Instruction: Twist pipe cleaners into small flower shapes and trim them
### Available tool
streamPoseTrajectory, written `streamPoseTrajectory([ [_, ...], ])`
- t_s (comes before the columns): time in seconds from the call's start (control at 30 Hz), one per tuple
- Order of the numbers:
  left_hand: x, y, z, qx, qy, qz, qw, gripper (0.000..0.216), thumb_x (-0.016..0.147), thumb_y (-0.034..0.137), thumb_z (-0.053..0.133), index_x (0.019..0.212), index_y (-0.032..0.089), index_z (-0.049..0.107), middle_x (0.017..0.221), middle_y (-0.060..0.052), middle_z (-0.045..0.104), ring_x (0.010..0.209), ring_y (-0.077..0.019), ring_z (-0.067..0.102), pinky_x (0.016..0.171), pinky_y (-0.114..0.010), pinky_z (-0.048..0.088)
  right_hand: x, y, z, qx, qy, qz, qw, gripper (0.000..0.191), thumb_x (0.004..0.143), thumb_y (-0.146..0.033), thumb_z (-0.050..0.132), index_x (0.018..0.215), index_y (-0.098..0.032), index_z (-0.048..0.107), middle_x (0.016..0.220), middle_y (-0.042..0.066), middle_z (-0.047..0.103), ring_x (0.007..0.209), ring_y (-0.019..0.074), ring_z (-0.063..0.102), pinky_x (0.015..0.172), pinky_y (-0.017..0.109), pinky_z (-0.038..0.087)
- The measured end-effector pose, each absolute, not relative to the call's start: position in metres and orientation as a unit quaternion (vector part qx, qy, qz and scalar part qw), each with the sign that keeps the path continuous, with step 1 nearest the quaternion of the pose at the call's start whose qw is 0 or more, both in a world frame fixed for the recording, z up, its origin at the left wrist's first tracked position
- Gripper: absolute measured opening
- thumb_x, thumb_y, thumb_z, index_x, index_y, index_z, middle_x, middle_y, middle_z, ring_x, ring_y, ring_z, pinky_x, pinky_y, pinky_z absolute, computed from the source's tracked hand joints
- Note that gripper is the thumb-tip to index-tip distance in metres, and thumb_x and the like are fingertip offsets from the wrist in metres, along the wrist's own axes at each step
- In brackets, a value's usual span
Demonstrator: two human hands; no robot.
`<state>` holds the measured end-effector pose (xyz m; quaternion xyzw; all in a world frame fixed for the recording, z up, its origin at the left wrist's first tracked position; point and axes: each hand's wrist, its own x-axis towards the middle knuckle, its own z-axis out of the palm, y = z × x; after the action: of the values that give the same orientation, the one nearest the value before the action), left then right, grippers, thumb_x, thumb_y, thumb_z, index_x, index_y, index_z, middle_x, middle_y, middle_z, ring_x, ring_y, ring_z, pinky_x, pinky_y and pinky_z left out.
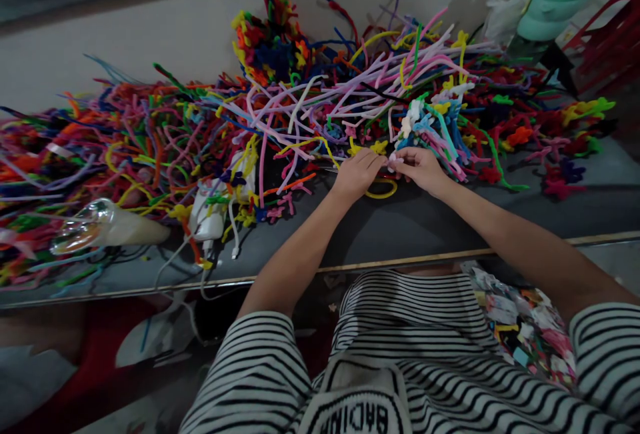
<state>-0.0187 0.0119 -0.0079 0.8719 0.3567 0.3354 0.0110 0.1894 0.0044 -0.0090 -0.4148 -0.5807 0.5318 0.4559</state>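
Both hands meet above the front part of the dark table. My right hand (421, 169) is closed in a pinch on a small pale lilac pipe-cleaner flower (395, 161). My left hand (358, 174) is closed too, its fingertips at the left side of that flower; what lies under them is partly hidden. Just below the hands sits a yellow scissor handle (383, 195), with the metal blades pointing left beneath my left hand. Yellow pipe-cleaner shapes (379, 147) lie right behind my fingers. To the right is a bunch of white, blue and pink pipe-cleaner pieces (437, 129).
Tangled pipe cleaners (145, 127) in many colours cover the table (425, 224) along the wall. Long pink stems (345, 91) lie behind the hands. A white charger with cable (209, 214) and a clear-ended pale container (125, 226) stand left. A bag of scraps (530, 327) hangs below.
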Motion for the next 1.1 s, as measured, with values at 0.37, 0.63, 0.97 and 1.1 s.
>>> streamPoseTrajectory([
  [0.37,-0.012,0.007,-0.015,0.841,0.367,0.393,-0.059,0.032,0.107,0.040,0.049,0.109,0.019,0.073,0.096,-0.009,0.079,0.089,-0.0191,0.073,0.082,-0.031,0.056,0.193,0.005,-0.012,-0.405,-0.639,0.460,0.464,0.036,0.075,-0.050,0.083,0.087,-0.018,0.070,0.082,0.003,0.072,0.073,0.0152,0.066,0.071,0.030,0.054],
  [0.63,0.006,-0.003,-0.012,0.753,0.423,0.486,0.130,0.030,0.092,0.048,0.072,0.097,0.019,0.076,0.090,-0.006,0.080,0.083,-0.0176,0.074,0.078,-0.029,0.058,0.189,0.005,-0.015,-0.410,-0.590,0.474,0.509,0.041,0.073,-0.054,0.083,0.088,-0.018,0.070,0.083,0.004,0.072,0.071,0.0155,0.065,0.068,0.030,0.054],
  [0.97,0.008,0.001,-0.015,0.660,0.432,0.519,0.329,0.028,0.087,0.046,0.076,0.092,0.018,0.078,0.084,-0.005,0.080,0.076,-0.0140,0.074,0.071,-0.024,0.058,0.187,0.002,-0.006,-0.418,-0.567,0.486,0.517,0.051,0.068,-0.062,0.086,0.088,-0.018,0.069,0.079,0.004,0.072,0.064,0.0132,0.063,0.058,0.028,0.053],
  [1.1,0.008,0.003,-0.016,0.649,0.446,0.530,0.315,0.023,0.090,0.039,0.071,0.086,0.018,0.077,0.079,-0.003,0.079,0.069,-0.0120,0.069,0.068,-0.024,0.056,0.186,0.000,-0.004,-0.431,-0.553,0.489,0.518,0.052,0.062,-0.060,0.091,0.078,-0.018,0.065,0.071,0.003,0.070,0.057,0.0112,0.059,0.054,0.026,0.051],
])
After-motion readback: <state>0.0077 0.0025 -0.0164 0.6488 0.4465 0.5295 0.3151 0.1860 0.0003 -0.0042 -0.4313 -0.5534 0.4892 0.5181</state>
